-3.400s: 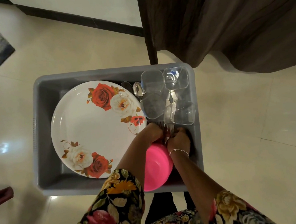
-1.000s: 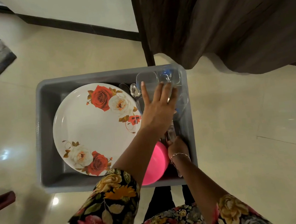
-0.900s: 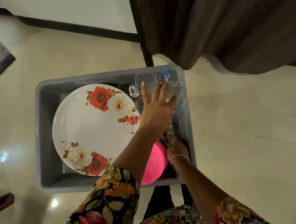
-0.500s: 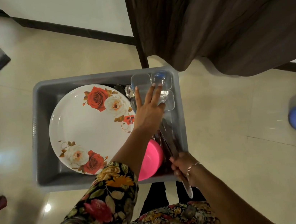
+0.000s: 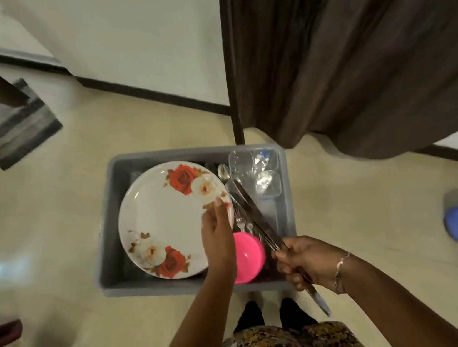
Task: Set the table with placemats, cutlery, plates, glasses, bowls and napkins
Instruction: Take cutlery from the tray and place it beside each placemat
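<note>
Cream tiled floor (image 5: 54, 225), grey tub (image 5: 109, 247) beside brown curtain (image 5: 352, 55). Right hand (image 5: 306, 259) clenches knives (image 5: 253, 213) above tub's near right corner, likely gathering cutlery. Left hand (image 5: 218, 241) at floral plate (image 5: 164, 219) rim, grip unclear. Glasses (image 5: 266, 181) in far right corner.

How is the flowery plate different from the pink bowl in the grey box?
The plate is white with red and cream roses; the bowl is plain bright pink. The plate is far wider and flatter than the bowl. The left hand touches the plate's rim, while the bowl lies beside the plate. Both are round and sit in the grey box.
</note>
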`<act>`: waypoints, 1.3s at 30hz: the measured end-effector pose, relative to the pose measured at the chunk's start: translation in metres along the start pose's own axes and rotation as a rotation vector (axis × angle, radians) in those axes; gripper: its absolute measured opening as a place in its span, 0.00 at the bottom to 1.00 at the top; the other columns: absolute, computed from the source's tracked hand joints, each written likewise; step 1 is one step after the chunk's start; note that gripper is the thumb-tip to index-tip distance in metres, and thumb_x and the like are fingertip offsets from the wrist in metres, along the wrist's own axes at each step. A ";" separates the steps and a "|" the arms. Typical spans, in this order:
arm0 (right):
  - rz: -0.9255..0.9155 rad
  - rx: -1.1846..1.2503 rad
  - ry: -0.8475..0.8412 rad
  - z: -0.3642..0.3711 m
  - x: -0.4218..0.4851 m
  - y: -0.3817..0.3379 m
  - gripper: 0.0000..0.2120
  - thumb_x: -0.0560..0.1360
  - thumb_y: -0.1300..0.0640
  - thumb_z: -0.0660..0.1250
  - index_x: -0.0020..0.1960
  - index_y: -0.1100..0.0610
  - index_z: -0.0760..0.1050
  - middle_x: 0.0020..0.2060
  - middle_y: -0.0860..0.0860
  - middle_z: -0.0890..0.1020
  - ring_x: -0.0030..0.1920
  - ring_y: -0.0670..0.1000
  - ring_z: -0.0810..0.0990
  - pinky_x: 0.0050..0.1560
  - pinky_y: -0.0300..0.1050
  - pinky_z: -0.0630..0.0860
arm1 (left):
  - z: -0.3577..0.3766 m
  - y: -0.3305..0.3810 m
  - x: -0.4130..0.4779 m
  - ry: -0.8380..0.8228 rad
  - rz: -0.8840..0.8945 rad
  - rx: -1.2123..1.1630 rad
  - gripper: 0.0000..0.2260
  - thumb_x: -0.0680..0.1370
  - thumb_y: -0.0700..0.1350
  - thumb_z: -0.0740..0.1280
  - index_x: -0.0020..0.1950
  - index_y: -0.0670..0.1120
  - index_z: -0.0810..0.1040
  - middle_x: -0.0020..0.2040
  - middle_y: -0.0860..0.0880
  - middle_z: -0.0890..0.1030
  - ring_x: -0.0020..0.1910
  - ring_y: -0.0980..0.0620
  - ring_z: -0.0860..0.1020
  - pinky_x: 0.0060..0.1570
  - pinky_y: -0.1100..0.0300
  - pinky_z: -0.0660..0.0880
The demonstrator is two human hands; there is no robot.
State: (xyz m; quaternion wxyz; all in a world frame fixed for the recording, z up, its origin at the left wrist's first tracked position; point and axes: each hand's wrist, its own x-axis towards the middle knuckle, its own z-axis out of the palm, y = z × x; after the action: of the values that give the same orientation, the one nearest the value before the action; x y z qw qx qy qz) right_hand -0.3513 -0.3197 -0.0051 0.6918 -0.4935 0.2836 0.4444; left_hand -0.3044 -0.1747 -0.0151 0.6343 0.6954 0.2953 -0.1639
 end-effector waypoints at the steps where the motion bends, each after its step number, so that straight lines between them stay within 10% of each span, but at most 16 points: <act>1: -0.050 -0.013 0.016 0.011 -0.003 -0.011 0.04 0.79 0.64 0.57 0.45 0.60 0.66 0.24 0.50 0.71 0.21 0.46 0.67 0.23 0.36 0.65 | -0.004 0.004 -0.005 -0.108 -0.074 -0.079 0.15 0.81 0.53 0.56 0.55 0.45 0.76 0.50 0.50 0.80 0.54 0.49 0.76 0.55 0.54 0.72; 7: -0.303 -0.129 0.029 0.089 -0.028 -0.061 0.09 0.79 0.68 0.55 0.55 0.63 0.73 0.31 0.57 0.76 0.28 0.52 0.76 0.28 0.42 0.74 | -0.037 0.065 -0.040 -0.475 -0.093 -0.254 0.08 0.80 0.40 0.59 0.50 0.37 0.75 0.25 0.51 0.77 0.19 0.59 0.73 0.19 0.70 0.66; 14: -0.251 -0.365 -0.070 0.131 -0.067 -0.081 0.17 0.78 0.50 0.58 0.55 0.63 0.75 0.38 0.58 0.83 0.39 0.56 0.83 0.40 0.49 0.80 | -0.094 0.099 -0.063 -0.387 0.227 -0.533 0.09 0.80 0.43 0.58 0.45 0.43 0.76 0.38 0.45 0.82 0.36 0.49 0.81 0.34 0.57 0.75; 18: -0.186 -0.114 -0.173 0.145 -0.079 -0.072 0.26 0.77 0.41 0.55 0.53 0.63 0.76 0.45 0.60 0.81 0.47 0.57 0.81 0.49 0.51 0.77 | -0.116 0.112 -0.095 -0.205 0.386 -0.692 0.08 0.81 0.40 0.56 0.50 0.39 0.73 0.35 0.46 0.81 0.37 0.50 0.81 0.42 0.57 0.80; 22: -0.150 0.146 -0.286 0.164 -0.093 -0.058 0.28 0.79 0.41 0.52 0.59 0.65 0.73 0.56 0.62 0.77 0.61 0.59 0.75 0.61 0.54 0.72 | -0.117 0.103 -0.138 -0.017 0.539 -0.725 0.08 0.81 0.37 0.55 0.51 0.41 0.73 0.35 0.47 0.80 0.33 0.52 0.79 0.40 0.59 0.77; 27: -0.093 0.110 -0.380 0.186 -0.125 -0.029 0.19 0.80 0.49 0.54 0.53 0.62 0.75 0.50 0.57 0.79 0.52 0.53 0.77 0.56 0.47 0.71 | -0.116 0.074 -0.189 0.197 0.554 -0.819 0.08 0.81 0.37 0.55 0.51 0.42 0.74 0.33 0.47 0.79 0.28 0.53 0.75 0.34 0.61 0.75; 39: -0.284 -0.902 -0.585 0.248 -0.176 0.079 0.09 0.78 0.65 0.58 0.46 0.63 0.77 0.41 0.59 0.80 0.42 0.55 0.79 0.43 0.48 0.76 | -0.187 -0.024 -0.313 0.564 0.554 -1.229 0.07 0.80 0.34 0.57 0.53 0.36 0.74 0.44 0.40 0.83 0.41 0.47 0.84 0.39 0.58 0.80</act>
State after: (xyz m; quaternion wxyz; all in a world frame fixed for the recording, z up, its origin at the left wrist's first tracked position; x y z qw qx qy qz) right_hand -0.5120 -0.1370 0.1944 0.5147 -0.6301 -0.2081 0.5429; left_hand -0.5885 -0.0545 0.1815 0.8281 0.2789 0.2993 0.3833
